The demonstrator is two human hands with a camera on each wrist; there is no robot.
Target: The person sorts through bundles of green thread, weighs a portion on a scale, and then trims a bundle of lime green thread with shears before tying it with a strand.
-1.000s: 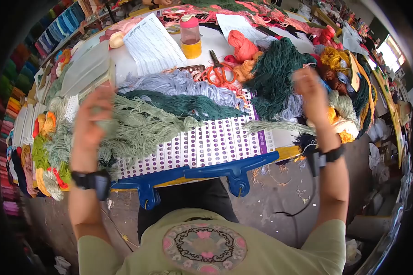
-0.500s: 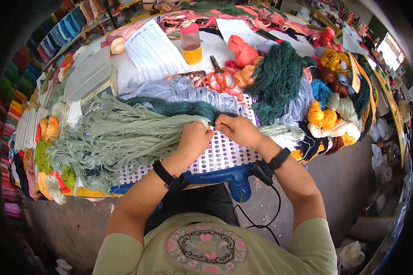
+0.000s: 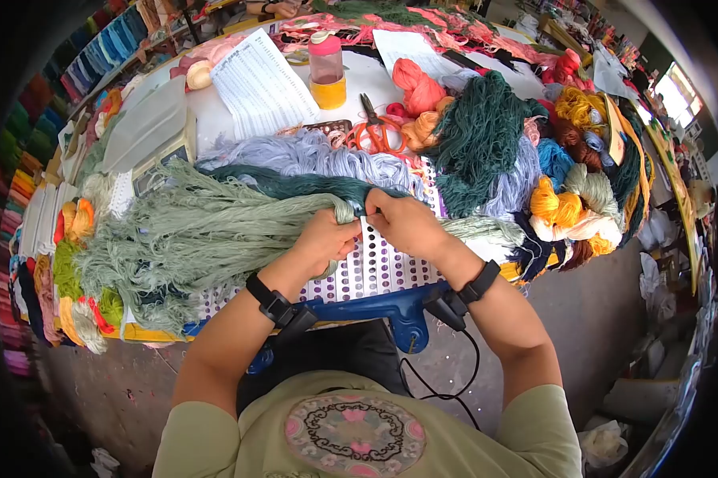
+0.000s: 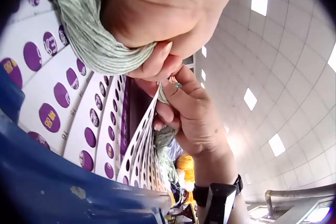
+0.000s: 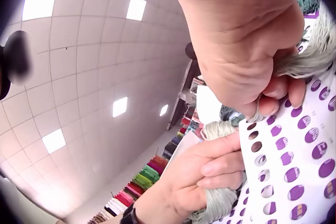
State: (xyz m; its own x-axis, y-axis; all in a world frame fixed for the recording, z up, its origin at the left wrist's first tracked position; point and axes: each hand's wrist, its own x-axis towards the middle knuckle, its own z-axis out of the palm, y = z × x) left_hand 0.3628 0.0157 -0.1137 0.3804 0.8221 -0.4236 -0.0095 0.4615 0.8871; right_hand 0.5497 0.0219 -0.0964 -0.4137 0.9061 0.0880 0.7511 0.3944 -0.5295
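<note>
A long pale green skein (image 3: 207, 219) stretches leftward over the table. The left hand (image 3: 325, 239) grips its right end, and the left wrist view shows the looped strands (image 4: 100, 40) round that hand (image 4: 163, 19). Close beside it, the right hand (image 3: 403, 223) pinches thin pale green strands at the end of a white punched strip (image 4: 144, 134). In the right wrist view the strip's holed edge (image 5: 257, 155) runs below the right hand's fingertips (image 5: 269, 106), and more pale green yarn (image 5: 315, 50) passes by its fingers. The exact hold of the strand is partly hidden.
Blue clamps (image 3: 375, 307) line the table's front edge. Behind the hands lie lavender yarn (image 3: 311, 155), dark green yarn (image 3: 482, 119), orange-handled scissors (image 3: 375, 131), a pink-lidded bottle (image 3: 327, 72) and printed sheets (image 3: 263, 84). Coloured skeins crowd both sides.
The hands were wide apart a second ago and came together at the middle. The pale green skein was straightened leftward. Since half a second ago, a white strip has risen between the hands.
</note>
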